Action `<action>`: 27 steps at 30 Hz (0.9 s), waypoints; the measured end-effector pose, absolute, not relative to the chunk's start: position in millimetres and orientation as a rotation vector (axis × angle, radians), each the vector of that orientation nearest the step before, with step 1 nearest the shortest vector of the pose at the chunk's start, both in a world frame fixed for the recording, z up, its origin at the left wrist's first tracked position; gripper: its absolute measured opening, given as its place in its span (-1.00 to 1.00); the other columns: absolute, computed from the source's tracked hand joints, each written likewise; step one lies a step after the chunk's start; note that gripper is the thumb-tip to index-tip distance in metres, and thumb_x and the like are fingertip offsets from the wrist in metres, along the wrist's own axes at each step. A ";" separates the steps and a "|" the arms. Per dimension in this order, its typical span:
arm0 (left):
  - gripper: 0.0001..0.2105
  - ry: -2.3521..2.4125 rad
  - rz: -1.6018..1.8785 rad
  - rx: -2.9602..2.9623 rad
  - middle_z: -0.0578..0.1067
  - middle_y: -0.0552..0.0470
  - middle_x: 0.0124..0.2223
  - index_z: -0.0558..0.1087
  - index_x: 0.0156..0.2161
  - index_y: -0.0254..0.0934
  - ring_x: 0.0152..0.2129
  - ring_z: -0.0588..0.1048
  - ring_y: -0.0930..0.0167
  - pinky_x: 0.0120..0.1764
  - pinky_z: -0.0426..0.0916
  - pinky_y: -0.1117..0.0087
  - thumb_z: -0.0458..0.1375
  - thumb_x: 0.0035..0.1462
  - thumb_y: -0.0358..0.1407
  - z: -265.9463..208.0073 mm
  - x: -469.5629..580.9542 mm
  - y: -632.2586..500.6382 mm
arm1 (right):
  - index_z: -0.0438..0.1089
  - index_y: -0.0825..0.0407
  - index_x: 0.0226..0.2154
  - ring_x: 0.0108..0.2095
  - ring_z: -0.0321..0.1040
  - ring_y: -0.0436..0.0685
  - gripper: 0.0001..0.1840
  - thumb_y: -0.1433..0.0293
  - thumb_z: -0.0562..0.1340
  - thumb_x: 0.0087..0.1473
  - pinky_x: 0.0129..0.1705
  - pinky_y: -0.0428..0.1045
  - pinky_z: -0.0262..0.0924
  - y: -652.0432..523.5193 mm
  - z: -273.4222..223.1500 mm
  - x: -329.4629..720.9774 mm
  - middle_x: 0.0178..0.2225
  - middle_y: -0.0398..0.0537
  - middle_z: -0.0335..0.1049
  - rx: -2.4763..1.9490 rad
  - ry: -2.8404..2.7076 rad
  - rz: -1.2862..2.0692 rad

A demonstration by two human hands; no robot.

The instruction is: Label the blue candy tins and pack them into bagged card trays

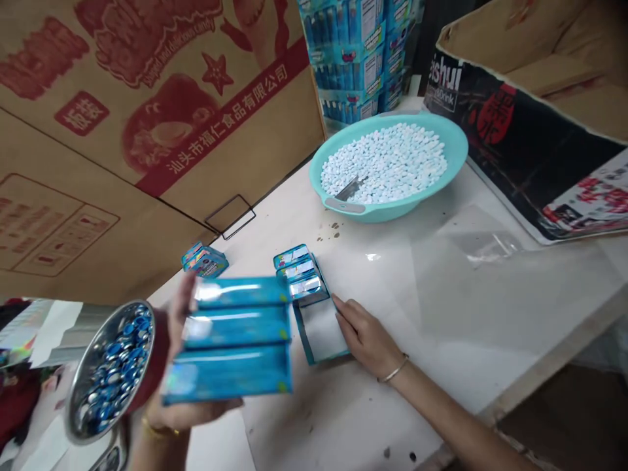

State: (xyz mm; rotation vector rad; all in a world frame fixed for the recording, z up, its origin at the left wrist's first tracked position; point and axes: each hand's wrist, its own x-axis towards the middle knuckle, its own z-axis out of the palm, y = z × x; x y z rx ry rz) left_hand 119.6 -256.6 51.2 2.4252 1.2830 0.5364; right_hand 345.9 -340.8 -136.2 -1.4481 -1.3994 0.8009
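Note:
Three blue candy boxes [238, 330], side by side in a row, are gripped from behind by my left hand [171, 386], its thumb over their left end. They are raised above the table and a little blurred. My right hand [370, 337] has its fingers closed on the right edge of a display tray [324, 330] that lies on the table. Several small blue boxes [299, 271] stand in the tray's far part, and its near part shows a bare pale bottom. The raised boxes partly cover the tray's left side.
A turquoise basin [392, 212] of pale tablets with a metal scoop [349, 190] stands behind. Left is a metal bowl [73, 418] of blue and silver pieces. Large cartons [265, 131], stacked blue packs [348, 72], a black box [490, 137] and small packets [206, 260] surround the table.

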 end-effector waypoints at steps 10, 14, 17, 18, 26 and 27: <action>0.03 1.057 0.115 2.658 0.07 -0.21 0.19 -0.13 0.33 -0.05 0.13 0.15 0.01 0.07 0.24 -0.06 0.32 -0.24 -0.28 -8.8 171.9 -294.7 | 0.29 0.16 0.13 -0.31 0.36 0.11 -0.52 0.36 -0.04 0.26 -0.19 0.01 0.31 -341.8 -141.8 348.0 -0.36 0.01 0.33 -1.485 -1.504 0.786; -0.03 1.167 -0.051 2.717 0.14 -0.22 0.18 -0.01 0.31 -0.09 0.11 0.17 0.00 0.03 0.28 -0.05 0.29 -0.26 -0.28 -2.5 192.9 -301.0 | 0.26 0.09 0.16 -0.29 0.36 0.10 -0.53 0.36 -0.05 0.26 -0.17 0.00 0.30 -343.6 -140.0 348.7 -0.33 0.00 0.37 -1.509 -1.492 0.773; -0.05 1.198 -0.167 2.837 0.11 -0.21 0.26 0.07 0.30 -0.08 0.18 0.11 -0.08 0.17 0.03 -0.18 0.31 -0.28 -0.30 -8.9 206.6 -303.8 | 0.25 0.05 0.17 -0.28 0.36 0.08 -0.53 0.37 -0.04 0.26 -0.18 -0.04 0.28 -345.5 -136.0 347.4 -0.32 -0.01 0.37 -1.517 -1.529 0.776; -0.06 1.193 -0.197 2.876 0.06 -0.20 0.31 0.08 0.29 -0.07 0.22 0.04 -0.11 0.20 -0.10 -0.22 0.32 -0.26 -0.26 -12.4 208.3 -303.2 | 0.24 0.05 0.17 -0.28 0.35 0.08 -0.53 0.37 -0.03 0.25 -0.18 -0.03 0.28 -346.0 -134.5 346.5 -0.32 -0.01 0.37 -1.517 -1.534 0.776; 0.08 1.174 -0.188 2.914 -0.09 -0.29 0.38 -0.06 0.35 -0.24 0.30 -0.21 -0.14 0.17 -0.41 -0.31 0.16 -0.20 0.29 -25.9 196.0 -281.3 | 0.23 0.19 0.15 -0.18 0.35 0.14 -0.49 0.27 0.03 0.24 -0.08 0.05 0.29 -354.7 -122.4 397.0 -0.17 0.14 0.39 -1.574 -1.440 0.527; 0.08 1.158 -0.148 2.915 -0.09 -0.30 0.38 -0.04 0.35 -0.25 0.30 -0.22 -0.14 0.17 -0.41 -0.32 0.15 -0.20 0.30 -23.2 198.7 -284.3 | 0.26 0.19 0.13 -0.06 0.32 0.20 -0.50 0.25 0.03 0.24 0.01 0.10 0.24 -356.7 -123.2 414.7 -0.09 0.20 0.38 -1.671 -1.411 0.408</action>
